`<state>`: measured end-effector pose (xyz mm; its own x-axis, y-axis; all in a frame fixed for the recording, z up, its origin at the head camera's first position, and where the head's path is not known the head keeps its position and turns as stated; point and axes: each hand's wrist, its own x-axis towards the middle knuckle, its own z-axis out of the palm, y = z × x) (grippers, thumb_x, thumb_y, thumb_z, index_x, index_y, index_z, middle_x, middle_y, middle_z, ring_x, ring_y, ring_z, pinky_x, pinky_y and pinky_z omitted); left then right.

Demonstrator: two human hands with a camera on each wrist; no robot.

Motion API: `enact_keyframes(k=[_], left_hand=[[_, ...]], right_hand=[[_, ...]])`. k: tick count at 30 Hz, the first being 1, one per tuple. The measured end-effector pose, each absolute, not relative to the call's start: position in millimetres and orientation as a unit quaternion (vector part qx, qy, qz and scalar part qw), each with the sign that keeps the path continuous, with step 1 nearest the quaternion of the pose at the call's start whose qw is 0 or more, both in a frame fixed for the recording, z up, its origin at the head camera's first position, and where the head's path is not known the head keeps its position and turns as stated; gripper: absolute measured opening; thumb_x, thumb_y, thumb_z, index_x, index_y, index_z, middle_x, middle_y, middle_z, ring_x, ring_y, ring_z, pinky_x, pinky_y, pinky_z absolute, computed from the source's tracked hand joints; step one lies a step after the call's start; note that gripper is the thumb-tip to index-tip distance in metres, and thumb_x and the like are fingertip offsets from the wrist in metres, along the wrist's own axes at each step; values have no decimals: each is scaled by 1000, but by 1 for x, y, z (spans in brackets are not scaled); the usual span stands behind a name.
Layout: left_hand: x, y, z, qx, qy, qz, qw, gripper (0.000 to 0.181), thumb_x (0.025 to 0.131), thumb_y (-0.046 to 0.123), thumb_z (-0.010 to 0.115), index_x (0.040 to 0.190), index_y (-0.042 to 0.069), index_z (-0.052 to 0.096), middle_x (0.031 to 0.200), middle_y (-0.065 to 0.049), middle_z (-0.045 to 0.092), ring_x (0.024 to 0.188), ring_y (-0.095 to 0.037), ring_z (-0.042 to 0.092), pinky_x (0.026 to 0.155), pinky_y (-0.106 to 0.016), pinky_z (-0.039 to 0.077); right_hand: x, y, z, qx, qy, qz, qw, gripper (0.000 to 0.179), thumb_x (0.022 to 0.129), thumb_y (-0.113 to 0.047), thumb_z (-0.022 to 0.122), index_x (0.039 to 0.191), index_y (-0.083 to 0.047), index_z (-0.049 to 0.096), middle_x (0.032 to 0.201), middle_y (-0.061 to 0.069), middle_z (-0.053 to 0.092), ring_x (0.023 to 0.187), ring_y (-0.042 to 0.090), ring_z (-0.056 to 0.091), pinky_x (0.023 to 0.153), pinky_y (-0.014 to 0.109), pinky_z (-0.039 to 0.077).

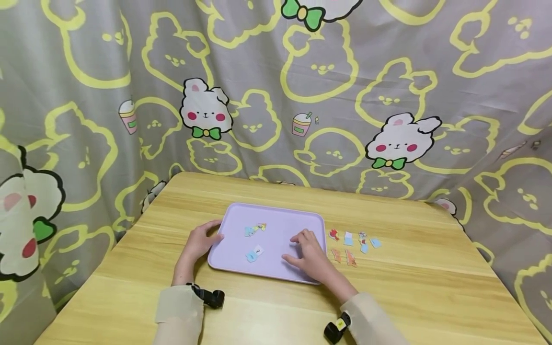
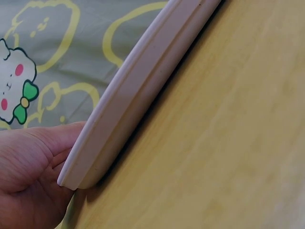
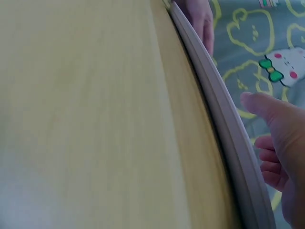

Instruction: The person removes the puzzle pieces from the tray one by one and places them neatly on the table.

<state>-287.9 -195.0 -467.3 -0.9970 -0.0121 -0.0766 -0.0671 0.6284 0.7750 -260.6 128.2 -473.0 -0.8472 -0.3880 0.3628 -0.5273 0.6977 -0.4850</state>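
A shallow lilac tray (image 1: 276, 215) lies on the wooden table. At its left rim my left hand (image 1: 200, 242) grips the edge; the left wrist view shows the thumb and fingers of that hand (image 2: 28, 176) around the tray's side (image 2: 128, 95). Over the right part of the tray is my right hand (image 1: 311, 254), its fingers loosely bent and apart, with nothing seen between them. On the tray lie a joined group of blue and yellow paper pieces (image 1: 255, 230) and a blue-and-white pair (image 1: 254, 254). The right wrist view shows the right thumb (image 3: 262, 105) above the rim.
Several small cut pieces lie on the table right of the tray: a red one (image 1: 334, 235), orange ones (image 1: 351, 258) and blue ones (image 1: 376, 243). A patterned grey curtain (image 1: 258, 72) hangs behind the table (image 1: 409, 287).
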Motion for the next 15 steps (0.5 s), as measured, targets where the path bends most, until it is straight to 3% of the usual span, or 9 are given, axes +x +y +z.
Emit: enact_keyframes(k=[15], left_hand=[[-289, -194, -468, -31, 900, 434, 34, 49, 96, 14, 61, 143, 6, 49, 150, -23, 43, 142, -44, 35, 117, -56, 32]], right_hand=[[-263, 68, -477, 314, -918, 212, 117, 57, 78, -51, 77, 102, -1, 65, 92, 2, 50, 83, 11, 40, 75, 26, 44]])
